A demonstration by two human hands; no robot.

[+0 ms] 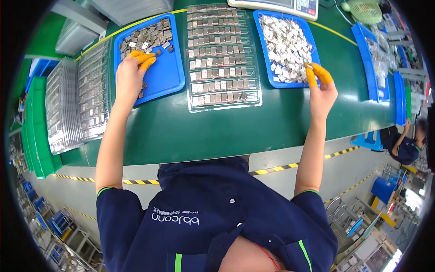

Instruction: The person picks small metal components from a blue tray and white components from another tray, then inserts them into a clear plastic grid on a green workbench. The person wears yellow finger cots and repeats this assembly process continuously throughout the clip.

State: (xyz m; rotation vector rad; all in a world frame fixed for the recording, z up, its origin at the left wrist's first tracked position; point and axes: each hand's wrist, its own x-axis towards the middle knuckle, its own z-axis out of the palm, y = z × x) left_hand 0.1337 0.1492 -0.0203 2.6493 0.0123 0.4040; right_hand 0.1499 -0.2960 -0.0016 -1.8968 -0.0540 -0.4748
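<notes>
My left hand (131, 72), with orange finger covers, reaches over the left blue tray (170, 81). Its thumb and fingers are pinched together, and a small dark grey block (158, 52) is right by the tips; whether they grip it I cannot tell. Many flat grey metal pieces (156, 34) lie in the far part of that tray. At the near right corner of the right blue tray (287, 85), my right hand (322, 93), also in orange finger covers, pinches a small white part at its fingertips. Heaped in this tray are white parts (285, 43) with thin wire leads.
Between the trays lies a clear plastic blister tray (222, 103) with rows of grey and white pieces. Stacked blister trays (63, 104) stand at the left beside green bins (38, 131). A scale (290, 7) sits at the back; blue bins (369, 68) line the right edge.
</notes>
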